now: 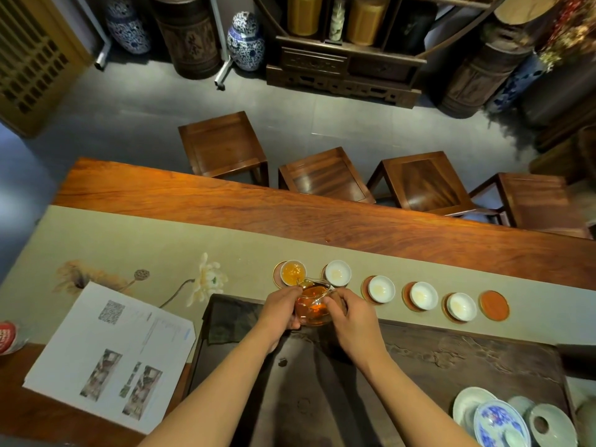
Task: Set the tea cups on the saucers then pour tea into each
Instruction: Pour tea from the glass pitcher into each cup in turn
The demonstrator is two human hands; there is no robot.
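Note:
A glass pitcher of amber tea is held between both hands and tilted toward the leftmost white cup, which holds amber tea on its saucer. My left hand cups the pitcher's left side and my right hand grips its right side. To the right runs a row of white cups on orange saucers: the second cup, the third cup, the fourth cup and the fifth cup; these look empty. One orange saucer at the row's right end bears no cup.
A dark carved tea tray lies under my arms, with a dark cloth at its left corner. Bowls and lids crowd its right near corner. A printed sheet lies at left. Several wooden stools stand beyond the table.

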